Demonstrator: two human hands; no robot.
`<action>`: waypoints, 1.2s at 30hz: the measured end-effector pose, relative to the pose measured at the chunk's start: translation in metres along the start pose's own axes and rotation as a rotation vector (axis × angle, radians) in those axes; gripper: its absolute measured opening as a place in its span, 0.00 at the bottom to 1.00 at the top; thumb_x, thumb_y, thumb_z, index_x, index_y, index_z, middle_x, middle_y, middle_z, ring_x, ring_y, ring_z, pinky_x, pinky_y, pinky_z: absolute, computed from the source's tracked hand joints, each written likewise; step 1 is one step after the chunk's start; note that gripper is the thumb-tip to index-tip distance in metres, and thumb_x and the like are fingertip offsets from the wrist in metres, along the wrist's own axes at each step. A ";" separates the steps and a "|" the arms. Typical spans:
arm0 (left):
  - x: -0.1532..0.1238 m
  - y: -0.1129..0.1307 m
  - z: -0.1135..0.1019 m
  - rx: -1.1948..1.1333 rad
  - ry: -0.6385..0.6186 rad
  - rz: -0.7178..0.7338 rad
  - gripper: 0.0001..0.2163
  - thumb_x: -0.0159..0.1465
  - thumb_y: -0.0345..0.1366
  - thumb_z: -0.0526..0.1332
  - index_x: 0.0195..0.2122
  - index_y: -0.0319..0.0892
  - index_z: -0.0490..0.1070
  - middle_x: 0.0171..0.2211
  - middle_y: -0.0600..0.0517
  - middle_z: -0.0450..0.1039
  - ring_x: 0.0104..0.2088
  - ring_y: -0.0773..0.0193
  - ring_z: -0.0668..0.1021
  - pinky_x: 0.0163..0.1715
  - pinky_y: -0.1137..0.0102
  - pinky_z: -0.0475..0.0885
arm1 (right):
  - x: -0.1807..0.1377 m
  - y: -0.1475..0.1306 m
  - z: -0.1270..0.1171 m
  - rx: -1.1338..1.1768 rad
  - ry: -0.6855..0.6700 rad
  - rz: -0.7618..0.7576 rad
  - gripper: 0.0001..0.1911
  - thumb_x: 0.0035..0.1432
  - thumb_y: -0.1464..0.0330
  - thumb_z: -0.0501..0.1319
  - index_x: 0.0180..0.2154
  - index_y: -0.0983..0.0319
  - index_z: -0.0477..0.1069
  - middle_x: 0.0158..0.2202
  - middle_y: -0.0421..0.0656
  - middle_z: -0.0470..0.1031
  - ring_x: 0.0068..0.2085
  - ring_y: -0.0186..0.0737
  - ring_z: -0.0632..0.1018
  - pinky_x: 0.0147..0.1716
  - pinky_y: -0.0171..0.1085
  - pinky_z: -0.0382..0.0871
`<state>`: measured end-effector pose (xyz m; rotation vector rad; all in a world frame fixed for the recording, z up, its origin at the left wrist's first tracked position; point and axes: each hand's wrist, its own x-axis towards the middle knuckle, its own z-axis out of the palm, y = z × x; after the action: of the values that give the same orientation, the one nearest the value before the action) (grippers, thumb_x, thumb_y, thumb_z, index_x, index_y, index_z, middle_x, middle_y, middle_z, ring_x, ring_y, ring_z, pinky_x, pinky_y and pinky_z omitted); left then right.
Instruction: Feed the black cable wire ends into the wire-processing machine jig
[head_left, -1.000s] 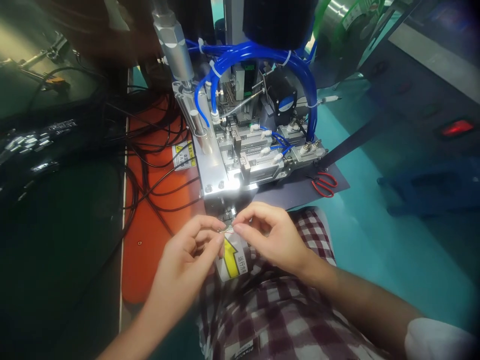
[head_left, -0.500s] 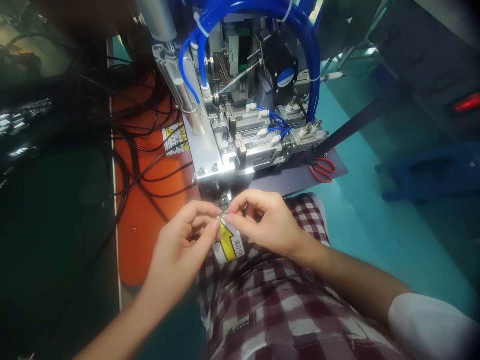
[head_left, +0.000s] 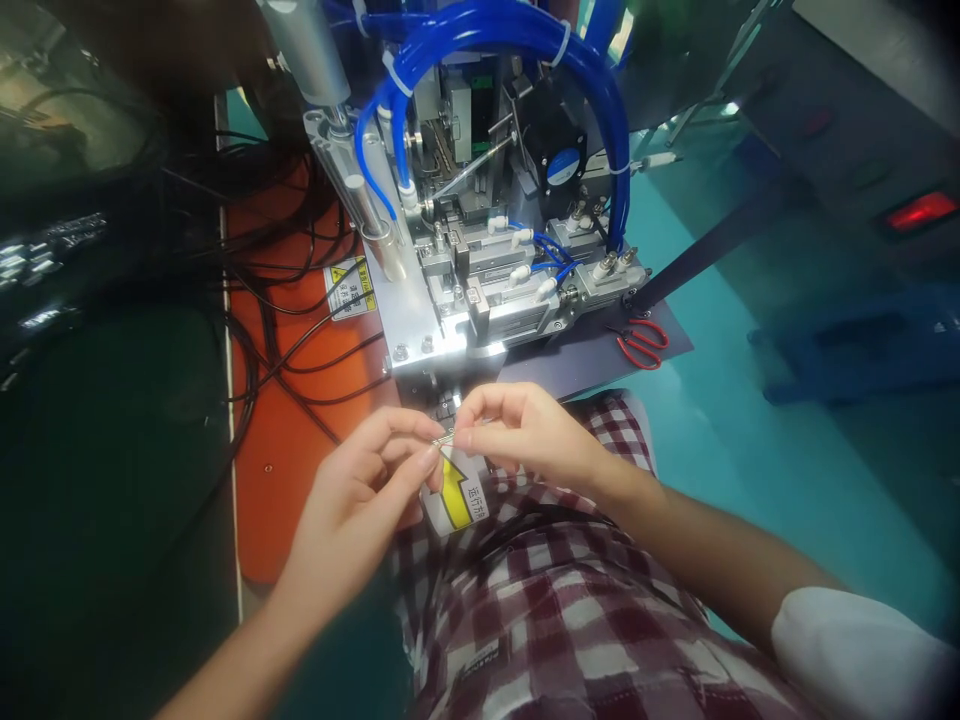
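Observation:
My left hand [head_left: 360, 500] and my right hand [head_left: 525, 432] meet in front of a small metal machine [head_left: 465, 300]. Both pinch a tiny thin metal part [head_left: 447, 437] between thumb and fingertips, one hand at each end. Just under the part is a white label with a yellow arrow [head_left: 455, 495] on a round housing. My lap below is covered by red and white checked cloth [head_left: 540, 620].
Blue air hoses [head_left: 495, 30] arch over the machine. Black cables [head_left: 285, 330] run across an orange mat [head_left: 300, 450] at the left. Red-handled scissors [head_left: 639, 344] lie on a dark plate at the right. A teal floor lies beyond, with a red light [head_left: 919, 212] at far right.
The view has tilted so the machine sits lower and closer. Both hands stay pinched on the small part, with only slight shifts of the fingers.

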<state>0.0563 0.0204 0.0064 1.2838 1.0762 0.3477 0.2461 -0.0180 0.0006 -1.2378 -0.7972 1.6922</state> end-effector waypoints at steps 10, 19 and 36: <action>0.005 0.006 -0.003 0.020 -0.055 -0.050 0.17 0.58 0.50 0.66 0.41 0.45 0.69 0.21 0.56 0.67 0.23 0.67 0.69 0.22 0.75 0.70 | 0.010 -0.007 -0.005 -0.043 -0.091 -0.049 0.04 0.51 0.76 0.64 0.26 0.66 0.71 0.23 0.35 0.72 0.24 0.26 0.68 0.24 0.28 0.60; 0.005 0.003 -0.006 -0.106 -0.015 -0.115 0.20 0.58 0.49 0.67 0.47 0.47 0.67 0.22 0.58 0.68 0.20 0.71 0.65 0.19 0.77 0.67 | 0.002 0.009 -0.001 -0.181 0.065 -0.177 0.05 0.61 0.68 0.61 0.37 0.64 0.71 0.29 0.38 0.73 0.18 0.24 0.61 0.16 0.29 0.54; 0.005 -0.004 0.003 0.068 0.021 0.115 0.11 0.65 0.42 0.60 0.47 0.45 0.68 0.22 0.59 0.68 0.25 0.69 0.71 0.26 0.76 0.69 | -0.005 0.017 -0.001 -1.352 0.363 -1.096 0.11 0.66 0.72 0.57 0.30 0.61 0.75 0.30 0.39 0.78 0.23 0.29 0.68 0.25 0.35 0.57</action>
<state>0.0603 0.0216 0.0005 1.4090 1.0416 0.4156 0.2428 -0.0294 -0.0120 -1.3536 -1.9937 -0.1230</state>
